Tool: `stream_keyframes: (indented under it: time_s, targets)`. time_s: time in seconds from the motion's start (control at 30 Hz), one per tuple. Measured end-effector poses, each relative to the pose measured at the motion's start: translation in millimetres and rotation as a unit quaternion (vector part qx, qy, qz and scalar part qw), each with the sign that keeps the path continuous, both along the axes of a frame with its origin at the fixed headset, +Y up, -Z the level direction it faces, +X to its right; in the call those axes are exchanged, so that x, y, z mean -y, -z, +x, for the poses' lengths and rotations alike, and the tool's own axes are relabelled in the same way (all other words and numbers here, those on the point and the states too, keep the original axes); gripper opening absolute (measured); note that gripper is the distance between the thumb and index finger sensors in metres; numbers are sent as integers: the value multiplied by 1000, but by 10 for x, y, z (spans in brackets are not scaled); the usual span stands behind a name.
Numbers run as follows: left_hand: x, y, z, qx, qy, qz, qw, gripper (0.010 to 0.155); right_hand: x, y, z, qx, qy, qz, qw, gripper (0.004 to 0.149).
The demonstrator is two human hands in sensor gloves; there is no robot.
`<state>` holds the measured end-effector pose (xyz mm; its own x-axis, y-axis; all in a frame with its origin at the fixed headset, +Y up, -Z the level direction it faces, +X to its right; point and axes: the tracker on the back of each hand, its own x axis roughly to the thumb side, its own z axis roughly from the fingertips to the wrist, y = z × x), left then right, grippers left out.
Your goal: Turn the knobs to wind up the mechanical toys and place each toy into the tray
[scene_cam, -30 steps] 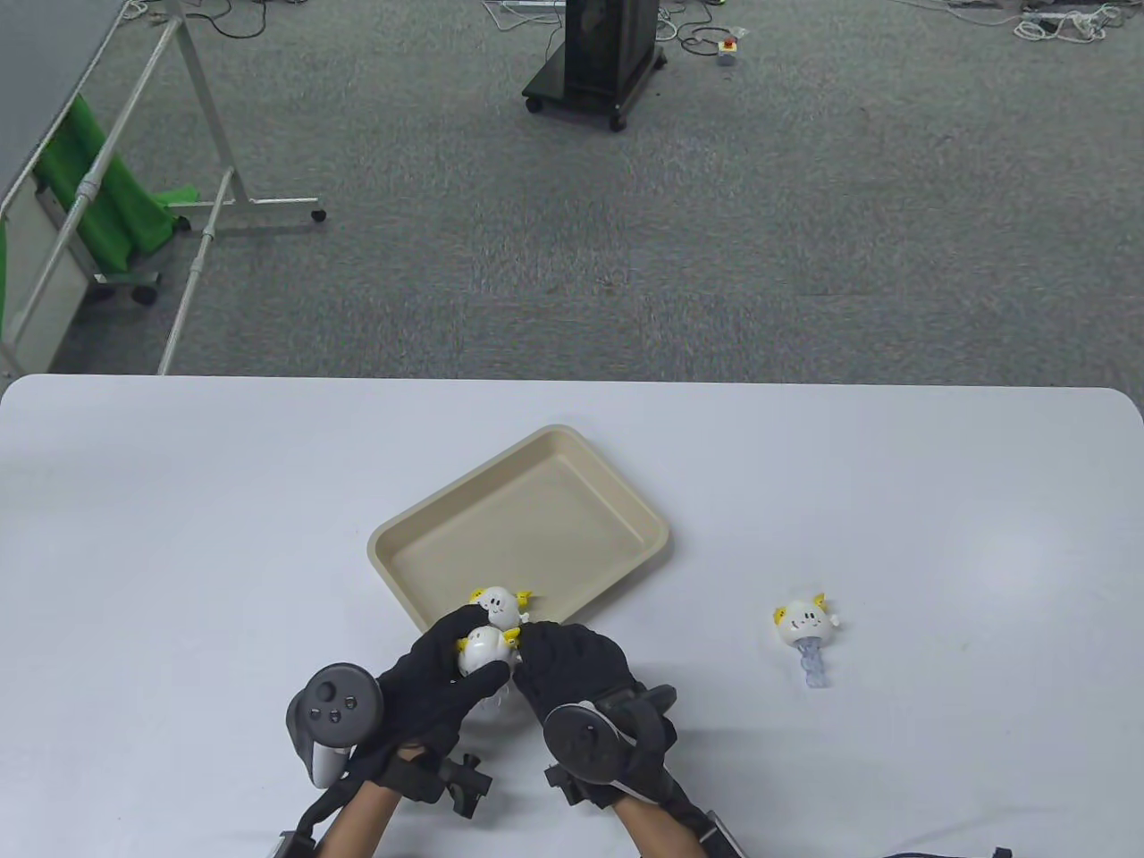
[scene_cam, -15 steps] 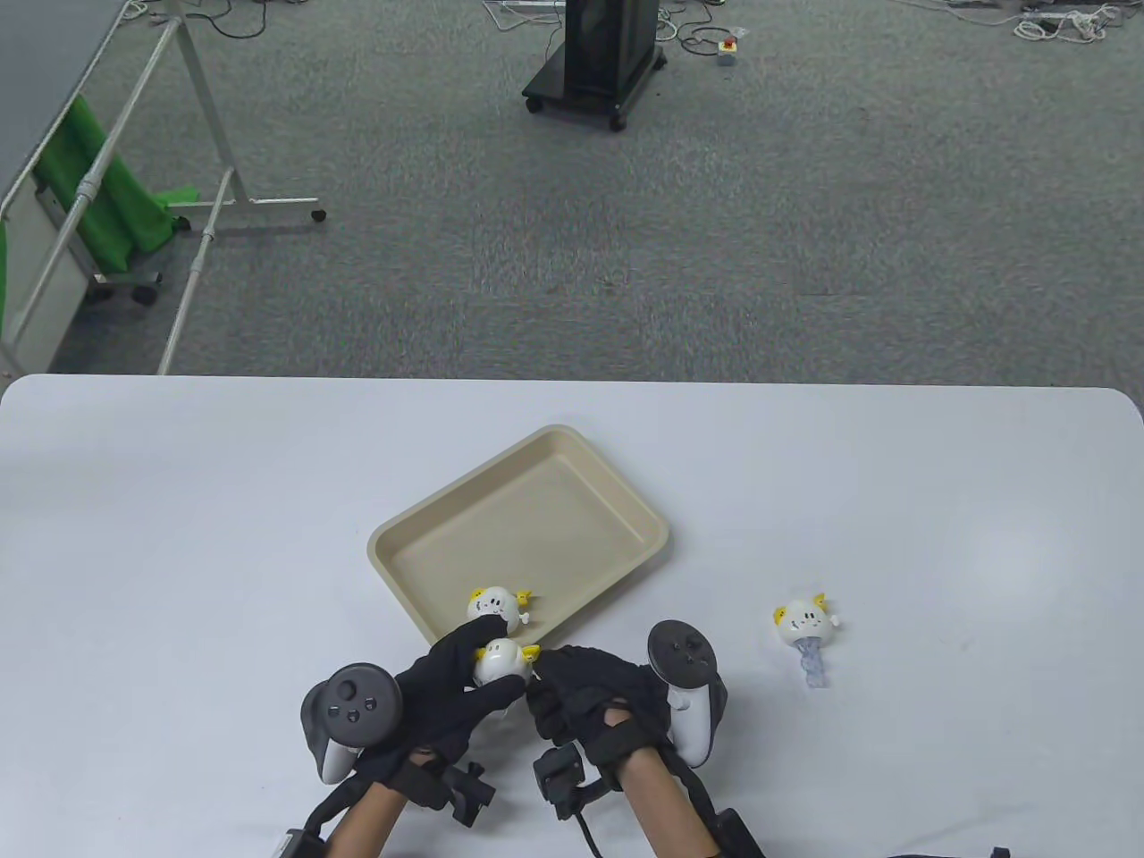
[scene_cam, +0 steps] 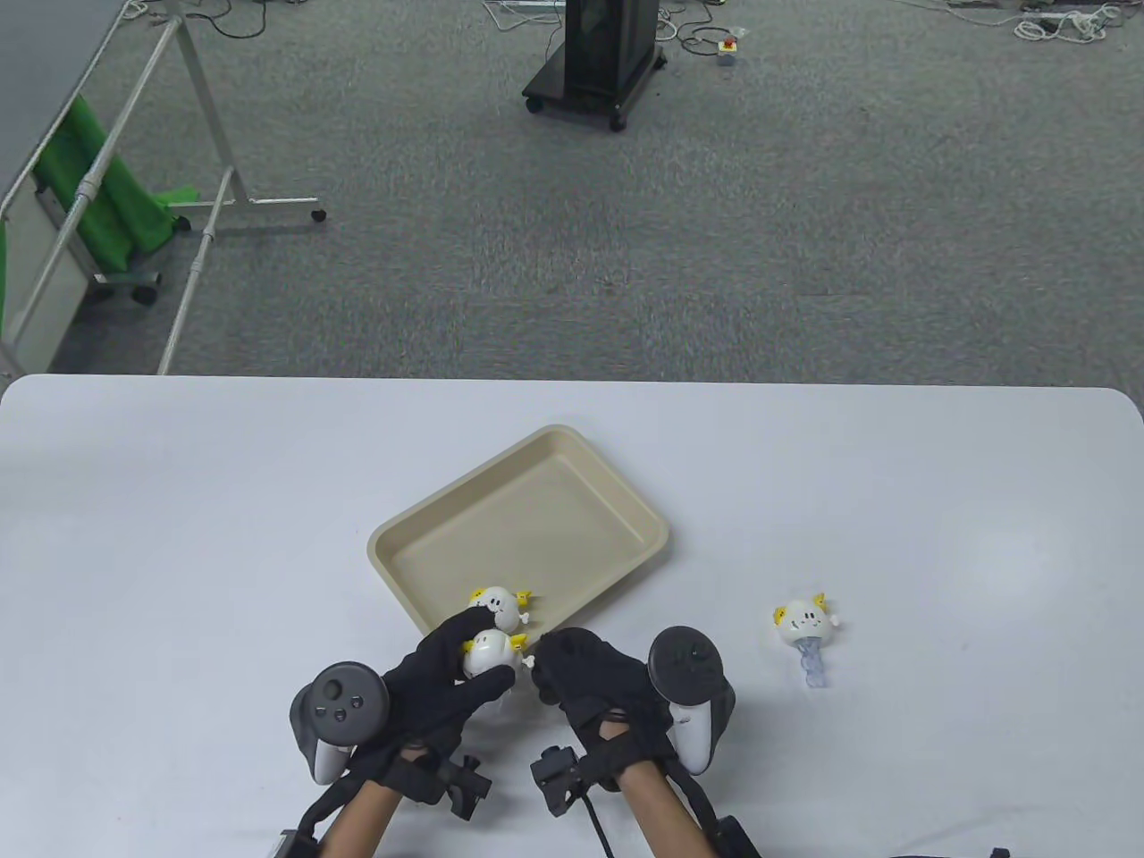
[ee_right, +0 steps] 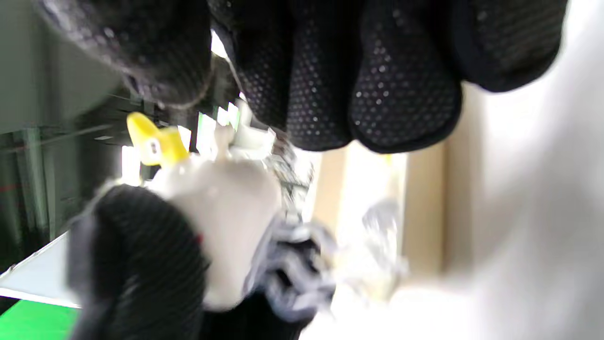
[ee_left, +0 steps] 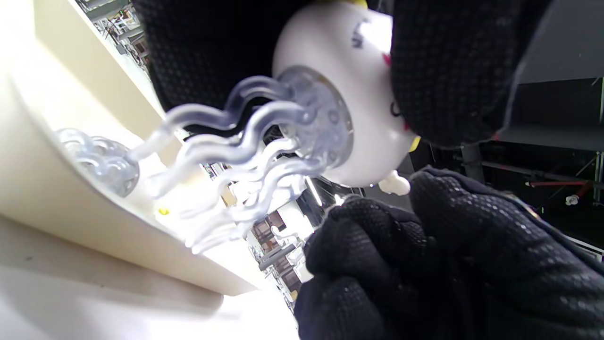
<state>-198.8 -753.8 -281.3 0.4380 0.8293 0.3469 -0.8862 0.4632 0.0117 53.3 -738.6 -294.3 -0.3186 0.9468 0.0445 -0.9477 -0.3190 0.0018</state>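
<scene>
My left hand holds a white wind-up toy with yellow ears just above the table, at the near edge of the beige tray. Clear wavy tentacles hang from the toy's base in the left wrist view. My right hand has curled fingers, and its fingertips pinch the small white knob on the toy's side. A second, identical toy lies inside the tray by its near rim. A third one lies on the table to the right.
The white table stretches wide on both sides of the tray. Beyond its far edge is grey carpet with a black wheeled stand and a metal rack with green cloth.
My right hand has rolled at the knob, and its tracker swung from the back of the hand to the right side. The held toy shifted slightly; my left hand keeps its hold.
</scene>
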Motion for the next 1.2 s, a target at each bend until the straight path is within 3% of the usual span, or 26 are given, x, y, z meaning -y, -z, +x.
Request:
stream_keyframes:
  time_s: [0.1, 0.23, 0.4, 0.53, 0.8, 1.0, 1.1, 1.17, 1.2]
  targets:
    - [5, 8, -29, -7, -9, -3, 1000, 77, -177, -86, -50, 2, -125, 81, 989, 58]
    - [3, 10, -49, -10, -13, -4, 1000, 77, -272, -182, -165, -19, -205, 133, 970, 64]
    - [-5, 6, -51, -11, -15, -4, 1000, 77, -282, -292, -366, -41, -338, 214, 916, 68]
    - [-4, 4, -47, -10, -16, -4, 1000, 77, -261, -344, -476, -41, -389, 242, 888, 67]
    - [-10, 1, -47, -8, -17, -5, 1000, 77, -279, -394, -565, 0, -407, 283, 869, 51]
    - [-12, 0, -39, -8, -11, -3, 1000, 77, -291, -351, -513, -9, -387, 279, 879, 45]
    - [-12, 2, -31, 0, -9, -4, 1000, 77, -289, -237, -394, -38, -310, 215, 925, 43]
    - [-20, 2, -5, 10, -4, -2, 1000, 77, -239, -106, -265, -67, -215, 147, 963, 43]
    - [-22, 0, 9, 12, 2, 0, 1000, 77, -214, -64, -227, -78, -186, 116, 973, 43]
